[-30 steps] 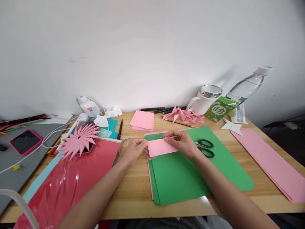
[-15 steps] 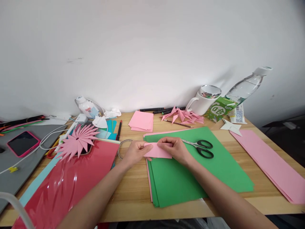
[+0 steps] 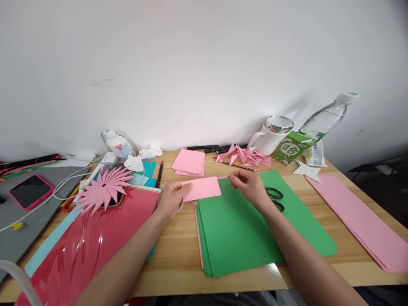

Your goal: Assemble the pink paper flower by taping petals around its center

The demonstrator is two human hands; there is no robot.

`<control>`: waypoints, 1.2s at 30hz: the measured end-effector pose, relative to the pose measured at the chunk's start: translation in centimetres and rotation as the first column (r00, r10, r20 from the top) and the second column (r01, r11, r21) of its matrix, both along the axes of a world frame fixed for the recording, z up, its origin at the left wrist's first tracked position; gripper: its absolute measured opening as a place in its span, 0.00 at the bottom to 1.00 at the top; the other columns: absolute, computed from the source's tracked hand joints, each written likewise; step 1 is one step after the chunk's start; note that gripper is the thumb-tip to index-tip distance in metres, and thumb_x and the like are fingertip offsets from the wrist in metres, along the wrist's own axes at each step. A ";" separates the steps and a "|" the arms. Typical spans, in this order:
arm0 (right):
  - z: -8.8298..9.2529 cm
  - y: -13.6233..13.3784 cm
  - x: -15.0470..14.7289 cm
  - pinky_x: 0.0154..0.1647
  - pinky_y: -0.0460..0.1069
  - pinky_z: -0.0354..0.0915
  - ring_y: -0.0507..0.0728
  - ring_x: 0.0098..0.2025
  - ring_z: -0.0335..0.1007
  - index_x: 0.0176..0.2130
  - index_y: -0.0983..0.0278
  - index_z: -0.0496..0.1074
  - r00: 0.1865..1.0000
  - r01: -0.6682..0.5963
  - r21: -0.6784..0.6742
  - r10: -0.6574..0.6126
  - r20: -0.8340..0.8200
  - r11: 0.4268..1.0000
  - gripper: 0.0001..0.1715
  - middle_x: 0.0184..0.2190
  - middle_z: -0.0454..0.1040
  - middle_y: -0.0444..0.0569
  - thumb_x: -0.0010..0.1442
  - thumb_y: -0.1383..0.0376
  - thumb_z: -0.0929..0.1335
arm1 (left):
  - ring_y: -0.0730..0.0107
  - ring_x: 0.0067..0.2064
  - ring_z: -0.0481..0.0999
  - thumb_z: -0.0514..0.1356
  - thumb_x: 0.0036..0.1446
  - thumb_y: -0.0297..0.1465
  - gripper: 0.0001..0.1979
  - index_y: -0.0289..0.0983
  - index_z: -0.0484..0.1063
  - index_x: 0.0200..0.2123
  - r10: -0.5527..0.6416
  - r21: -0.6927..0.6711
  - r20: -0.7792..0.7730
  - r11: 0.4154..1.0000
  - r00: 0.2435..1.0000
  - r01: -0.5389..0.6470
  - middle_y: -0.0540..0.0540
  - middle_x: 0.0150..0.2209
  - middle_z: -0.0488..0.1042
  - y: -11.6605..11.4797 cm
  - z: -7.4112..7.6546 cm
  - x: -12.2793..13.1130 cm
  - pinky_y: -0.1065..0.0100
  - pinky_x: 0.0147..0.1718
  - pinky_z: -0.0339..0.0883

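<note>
My left hand grips the left end of a small pink paper rectangle, thumb on top and fingers underneath. The paper is held up over the near-left corner area of a stack of green paper sheets, its right end free. To the right of it, my right hand hovers above the stack with fingers curled together, apart from the pink paper and with nothing visible in them. Black-handled scissors lie on the green sheets, their blades hidden behind my right hand and wrist.
Behind stand a pile of pink squares, folded pink paper pieces, a white mug and a tilted bottle. Pink strips lie right. At left are a pink pinwheel-like paper piece, a red folder and a phone.
My right hand has let go of the pink paper and moved up and to the right. My left hand has shifted slightly left with the paper, which is now tilted up.
</note>
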State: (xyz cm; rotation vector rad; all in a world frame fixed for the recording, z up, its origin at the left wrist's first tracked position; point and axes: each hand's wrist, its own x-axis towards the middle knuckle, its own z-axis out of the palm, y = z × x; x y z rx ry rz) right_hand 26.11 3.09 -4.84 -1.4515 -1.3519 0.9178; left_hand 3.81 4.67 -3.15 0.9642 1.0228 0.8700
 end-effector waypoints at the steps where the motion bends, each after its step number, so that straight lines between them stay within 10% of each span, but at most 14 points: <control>1: 0.1 -0.1 -0.1 0.27 0.48 0.64 0.54 0.28 0.67 0.30 0.66 0.70 0.999 -0.018 0.046 0.019 -0.036 0.999 0.15 0.27 0.71 0.48 0.53 0.55 0.67 | 0.66 0.25 0.75 0.67 0.41 0.36 0.16 0.28 0.75 0.28 -0.002 -0.010 0.006 1.000 1.000 0.002 0.42 0.26 0.77 0.1 0.0 -0.1 0.68 0.20 0.71; 8: 0.3 -1.6 -2.9 0.57 0.57 0.57 0.61 0.57 0.58 0.52 0.56 0.66 0.914 -0.406 0.244 0.394 0.096 0.881 0.32 0.55 0.63 0.52 0.47 0.59 0.73 | 0.66 0.27 0.76 0.64 0.45 0.38 0.19 0.31 0.72 0.38 -0.109 -0.040 -0.002 0.993 0.994 0.109 0.43 0.31 0.77 -0.1 -0.3 0.0 0.67 0.21 0.72; 23: 0.0 -1.7 -3.1 0.49 0.54 0.64 0.60 0.51 0.64 0.49 0.61 0.70 0.931 -0.357 0.153 0.364 -0.020 0.922 0.25 0.50 0.69 0.53 0.51 0.60 0.71 | 0.62 0.35 0.77 0.58 0.53 0.43 0.22 0.35 0.67 0.46 -0.145 0.022 0.182 0.989 0.973 0.143 0.41 0.38 0.75 -0.1 0.2 0.1 0.60 0.29 0.74; 30: -0.4 -1.0 -2.7 0.40 0.52 0.66 0.57 0.37 0.70 0.44 0.65 0.72 0.967 -0.134 0.024 0.136 -0.217 0.991 0.22 0.35 0.75 0.50 0.55 0.52 0.65 | 0.61 0.32 0.79 0.52 0.59 0.39 0.17 0.31 0.68 0.41 0.168 0.104 0.282 0.973 0.945 -0.205 0.39 0.33 0.78 1.6 0.7 -1.4 0.67 0.26 0.72; 36: -2.0 -0.6 -2.6 0.37 0.50 0.66 0.56 0.35 0.69 0.41 0.64 0.74 0.906 -0.158 -0.053 0.124 -0.405 0.986 0.23 0.33 0.75 0.48 0.55 0.50 0.65 | 0.63 0.29 0.79 0.50 0.60 0.36 0.15 0.30 0.69 0.38 0.185 0.039 0.263 0.979 0.947 -0.202 0.41 0.27 0.78 1.8 -0.2 -1.2 0.68 0.25 0.71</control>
